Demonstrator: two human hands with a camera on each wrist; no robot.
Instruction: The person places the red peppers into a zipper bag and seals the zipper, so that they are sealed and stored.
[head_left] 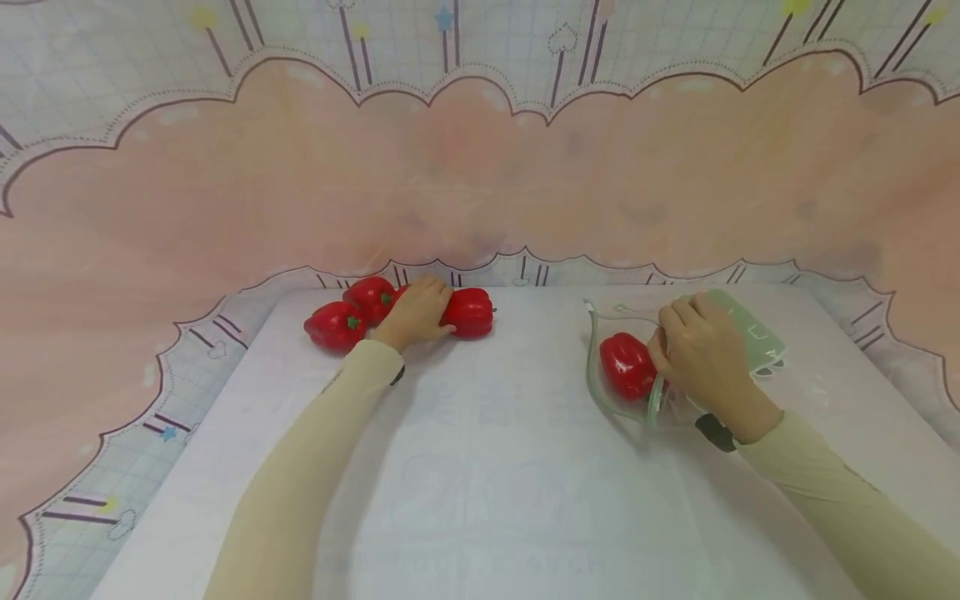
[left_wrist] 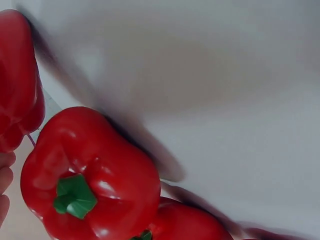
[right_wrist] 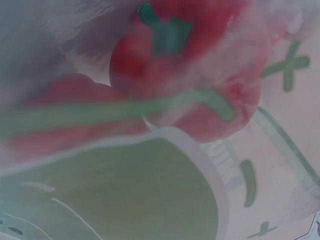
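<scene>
My left hand [head_left: 418,315] grips a red bell pepper [head_left: 469,313] near the table's far edge, thumb low on its near side. Beside that hand lie more bell peppers [head_left: 336,327], one partly hidden behind it. In the left wrist view a pepper [left_wrist: 95,170] shows its green stem, and fingertips [left_wrist: 4,177] appear at the left edge. To the right, my right hand [head_left: 701,354] pinches the edge of a clear zip bag [head_left: 592,387] with green print. A bell pepper [head_left: 627,365] sits at its open mouth; through the plastic, the right wrist view shows red peppers [right_wrist: 195,75].
A white table [head_left: 480,483] spreads beneath everything. Behind it hangs a pink and white patterned cloth [head_left: 480,183], which also borders the table's sides. The bag's green printed panel [head_left: 750,329] lies to the right of my right hand.
</scene>
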